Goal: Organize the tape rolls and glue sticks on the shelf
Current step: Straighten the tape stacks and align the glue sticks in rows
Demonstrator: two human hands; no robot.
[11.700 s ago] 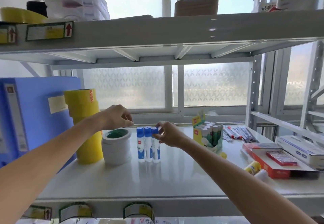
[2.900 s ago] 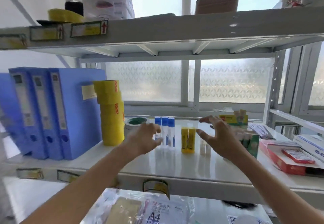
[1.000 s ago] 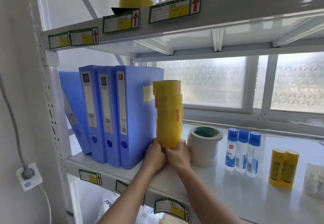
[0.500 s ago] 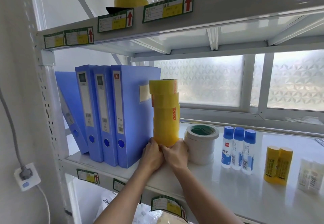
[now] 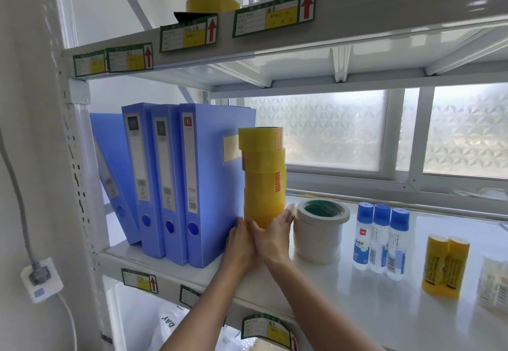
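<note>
A tall stack of yellow tape rolls (image 5: 263, 174) stands on the white shelf (image 5: 357, 309), its upper rolls slightly offset. My left hand (image 5: 239, 243) and my right hand (image 5: 275, 236) wrap around the bottom roll from the front. Just right of it sits a stack of white tape rolls (image 5: 319, 231), touching my right fingers. Further right stand three blue-capped glue sticks (image 5: 380, 240) in a row, then two yellow glue sticks (image 5: 445, 265), then pale glue sticks (image 5: 494, 287) at the frame edge.
Blue file boxes (image 5: 176, 180) stand upright directly left of the yellow stack. A yellow tape roll (image 5: 211, 2) lies on the upper shelf (image 5: 275, 45). A frosted window closes the back. A wall socket (image 5: 41, 279) hangs lower left. Bagged items lie on the shelf below.
Both hands stay clasped on the base of the yellow stack. The view has drifted slightly; the stack has barely shifted beside the file boxes.
</note>
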